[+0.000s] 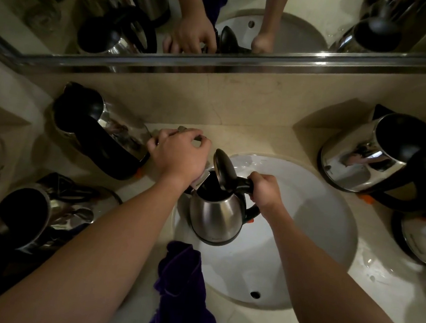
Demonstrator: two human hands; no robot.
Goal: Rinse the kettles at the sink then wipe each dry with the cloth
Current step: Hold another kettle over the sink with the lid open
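Steel, brushed and rounded, makes up the body of the kettle (216,213) that is held over the left part of the white sink (317,222). Its black handle is gripped by the right hand (266,191), fingers curled fully round it. The lid (224,170) is stood open, hinged up toward the far side. The left hand (179,153) is laid over the tap fitting at the far left rim of the basin, fingers bent round something there; what exactly is grasped cannot be told, since the hand covers it.

The kettle's long axis is kept close to upright, base toward the near side and slightly tipped, with the spout pointed left toward the tap and the handle pointed right.

Several risks are judged likely. If water is turned on hard, splash could be thrown onto the counter and onto the purple cloth (183,287) draped over the near rim, leaving it too wet for drying. A wet handle could slip from a one-handed grip. The open lid could be knocked against the tap.
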